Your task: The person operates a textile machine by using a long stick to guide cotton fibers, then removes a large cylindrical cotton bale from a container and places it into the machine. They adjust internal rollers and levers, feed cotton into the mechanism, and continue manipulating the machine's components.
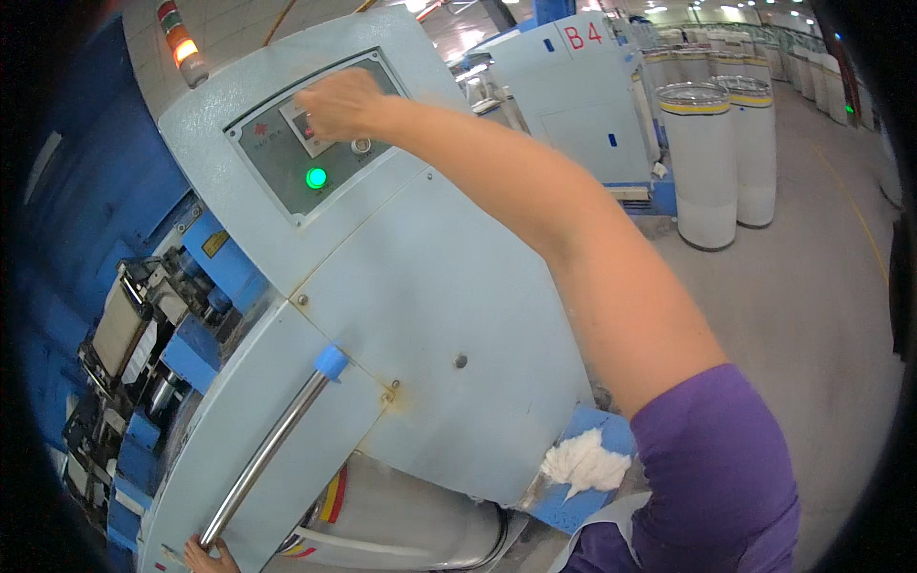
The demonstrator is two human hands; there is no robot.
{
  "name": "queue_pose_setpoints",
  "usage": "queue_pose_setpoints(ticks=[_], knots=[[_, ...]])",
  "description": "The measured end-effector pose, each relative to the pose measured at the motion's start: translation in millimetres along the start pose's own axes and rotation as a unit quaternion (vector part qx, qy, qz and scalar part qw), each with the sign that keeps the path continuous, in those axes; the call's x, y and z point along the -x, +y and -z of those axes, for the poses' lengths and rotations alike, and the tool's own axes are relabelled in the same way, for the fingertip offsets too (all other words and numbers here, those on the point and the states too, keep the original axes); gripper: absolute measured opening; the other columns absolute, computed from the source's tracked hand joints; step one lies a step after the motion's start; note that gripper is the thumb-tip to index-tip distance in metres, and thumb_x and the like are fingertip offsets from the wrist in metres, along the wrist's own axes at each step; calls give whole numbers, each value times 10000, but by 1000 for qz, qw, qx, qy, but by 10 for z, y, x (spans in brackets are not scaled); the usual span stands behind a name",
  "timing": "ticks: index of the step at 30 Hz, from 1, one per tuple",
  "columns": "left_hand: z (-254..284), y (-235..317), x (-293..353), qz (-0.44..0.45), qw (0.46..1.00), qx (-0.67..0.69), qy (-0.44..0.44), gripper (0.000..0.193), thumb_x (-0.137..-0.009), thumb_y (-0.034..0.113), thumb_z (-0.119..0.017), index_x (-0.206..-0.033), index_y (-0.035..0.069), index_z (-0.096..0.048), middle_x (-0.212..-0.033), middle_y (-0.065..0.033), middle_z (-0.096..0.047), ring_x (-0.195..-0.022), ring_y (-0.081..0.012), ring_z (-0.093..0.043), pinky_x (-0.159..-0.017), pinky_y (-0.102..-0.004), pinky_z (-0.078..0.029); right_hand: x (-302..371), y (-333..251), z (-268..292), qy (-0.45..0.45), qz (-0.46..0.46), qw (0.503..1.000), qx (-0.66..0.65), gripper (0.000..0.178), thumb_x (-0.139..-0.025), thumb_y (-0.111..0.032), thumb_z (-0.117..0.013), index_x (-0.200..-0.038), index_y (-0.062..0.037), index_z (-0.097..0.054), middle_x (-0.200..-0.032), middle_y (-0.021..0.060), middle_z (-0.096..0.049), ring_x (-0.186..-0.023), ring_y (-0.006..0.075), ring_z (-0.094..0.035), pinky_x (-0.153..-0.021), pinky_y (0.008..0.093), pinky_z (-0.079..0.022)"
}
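Observation:
My right arm reaches across to the control panel of a pale grey-blue machine. At its small light-framed display, my right hand is closed with curled fingers, slightly blurred. Whatever those fingers hold or press is hidden. A round green lamp glows on the panel, and a silver round knob sits just below my hand. At the lower left, my left hand is closed around the bottom end of a shiny metal bar with a blue end piece. The picture's edge cuts that hand off.
Blue machine parts and rollers line the left. A lit signal lamp rises above the panel. White fibre lies on a blue ledge by my elbow, near a large pale can. Tall white cans stand back right.

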State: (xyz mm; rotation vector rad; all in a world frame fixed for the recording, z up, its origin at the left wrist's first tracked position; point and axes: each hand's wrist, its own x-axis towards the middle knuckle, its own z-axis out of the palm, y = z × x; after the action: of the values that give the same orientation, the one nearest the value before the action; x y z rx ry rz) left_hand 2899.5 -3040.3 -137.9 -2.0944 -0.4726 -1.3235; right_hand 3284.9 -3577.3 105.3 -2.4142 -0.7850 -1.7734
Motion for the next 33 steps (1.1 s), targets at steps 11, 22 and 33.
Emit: queue_pose_setpoints(ticks=[11,22,33], knots=[[396,2503,-589,-45,971,233,-37,635,-615,162,-699,-1190,10,-476,-1061,-169,-494,-1016,-351,-434,-942,-449,-308,862,649,-739,-141,-152,943,-261,846,-733,-90,-470,-1482,-180,-86,-894,200,-625,-790,352,-627,-694,449,-473],[596,2842,-763,-24,978,181,-97,701,-558,184,-722,-1187,30,-455,-1109,-161,-469,-1028,-363,-422,-1005,-494,-244,540,680,-764,-74,-26,986,-148,625,-737,-93,-538,-1316,80,-378,-731,168,-664,-647,312,-659,-553,413,-508],[543,2935,-677,38,983,170,-65,841,-568,187,-743,-1312,34,-382,-1207,-171,-428,-1180,-352,-379,-1085,-549,-152,4289,-60,-1172,-278,204,861,-373,288,-816,-152,-499,-1041,21,-546,-940,237,-566,-851,373,-564,-759,487,-444]])
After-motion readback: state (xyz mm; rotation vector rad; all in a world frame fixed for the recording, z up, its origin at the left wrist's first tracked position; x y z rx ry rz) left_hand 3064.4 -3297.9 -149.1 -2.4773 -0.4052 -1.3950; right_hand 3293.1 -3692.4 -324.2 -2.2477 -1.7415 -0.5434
